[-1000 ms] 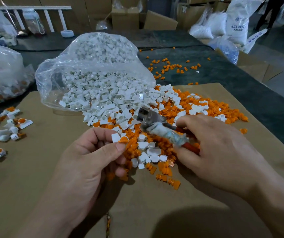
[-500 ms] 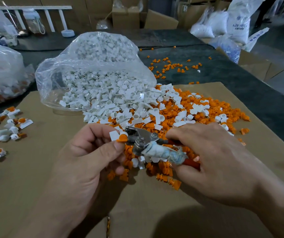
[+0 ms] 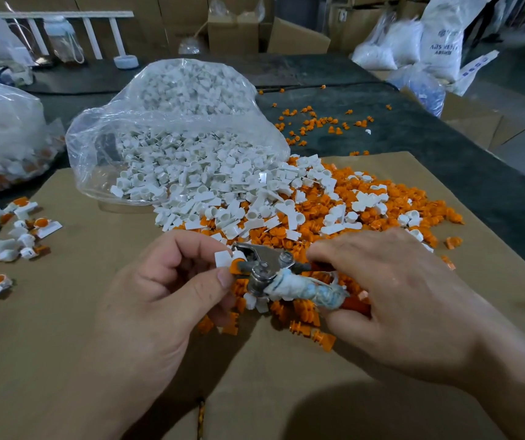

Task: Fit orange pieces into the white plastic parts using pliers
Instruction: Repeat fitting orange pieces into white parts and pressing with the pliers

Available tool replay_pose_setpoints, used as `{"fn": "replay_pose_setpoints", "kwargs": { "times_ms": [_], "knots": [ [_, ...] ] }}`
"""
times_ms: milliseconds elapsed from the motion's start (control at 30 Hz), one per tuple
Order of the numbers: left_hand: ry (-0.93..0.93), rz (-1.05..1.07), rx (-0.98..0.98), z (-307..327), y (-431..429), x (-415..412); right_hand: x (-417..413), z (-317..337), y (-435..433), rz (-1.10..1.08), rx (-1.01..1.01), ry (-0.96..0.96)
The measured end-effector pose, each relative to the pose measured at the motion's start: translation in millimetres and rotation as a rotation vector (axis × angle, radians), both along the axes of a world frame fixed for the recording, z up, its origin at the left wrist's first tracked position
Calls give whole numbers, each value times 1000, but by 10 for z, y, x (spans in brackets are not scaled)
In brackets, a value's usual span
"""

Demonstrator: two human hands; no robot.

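finished parts [image 3: 16, 233] lie far left on the cardboard [image 3: 64, 344]. bag [image 3: 172, 128] behind it spills white pcs. left hand [image 3: 159, 300]: fingers curled, thumb + forefinger pinch a white part [image 3: 223, 258] w/ an orange piece [image 3: 236, 267] in it, just above the surface. pliers [image 3: 270, 268] nose meets that piece. right hand [image 3: 397, 300] grips the pliers' handles. orange pile [image 3: 381, 214] behind, to the right.

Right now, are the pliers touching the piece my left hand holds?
Touching. Head view shows the pliers clamped on the piece that the left hand pinches.
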State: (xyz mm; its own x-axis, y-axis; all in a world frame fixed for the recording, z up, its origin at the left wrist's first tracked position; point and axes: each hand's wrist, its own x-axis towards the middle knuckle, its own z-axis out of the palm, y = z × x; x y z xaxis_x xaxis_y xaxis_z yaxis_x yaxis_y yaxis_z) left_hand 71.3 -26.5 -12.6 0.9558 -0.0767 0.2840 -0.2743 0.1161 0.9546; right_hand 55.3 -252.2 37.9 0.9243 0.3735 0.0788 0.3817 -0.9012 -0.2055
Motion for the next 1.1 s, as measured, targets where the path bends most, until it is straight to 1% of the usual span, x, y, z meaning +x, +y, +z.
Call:
{"fn": "replay_pose_setpoints", "kwargs": {
  "times_ms": [267,400,667,767,833,933,1000,1100],
  "knots": [
    [-7,-13,30,-10,38,16,4,-3,14,-26,-11,13],
    [-4,-25,97,-38,76,52,-3,16,7,-18,-27,24],
    [-33,-33,79,-11,71,33,-18,43,24,3,-17,23],
    [-27,-11,-9,-24,52,10,-32,39,41,-2,4,-39],
    [-22,3,-24,-19,27,-1,-30,14,43,-12,17,-61],
    [19,83,-9,-11,-4,19,5,-35,14,-30,31,-48],
    [59,142,13,-18,-2,44,37,-60,-14,-55,21,-75],
    [124,169,81,-24,11,39,76,-102,-36,-121,-51,-111]
  ]
}}
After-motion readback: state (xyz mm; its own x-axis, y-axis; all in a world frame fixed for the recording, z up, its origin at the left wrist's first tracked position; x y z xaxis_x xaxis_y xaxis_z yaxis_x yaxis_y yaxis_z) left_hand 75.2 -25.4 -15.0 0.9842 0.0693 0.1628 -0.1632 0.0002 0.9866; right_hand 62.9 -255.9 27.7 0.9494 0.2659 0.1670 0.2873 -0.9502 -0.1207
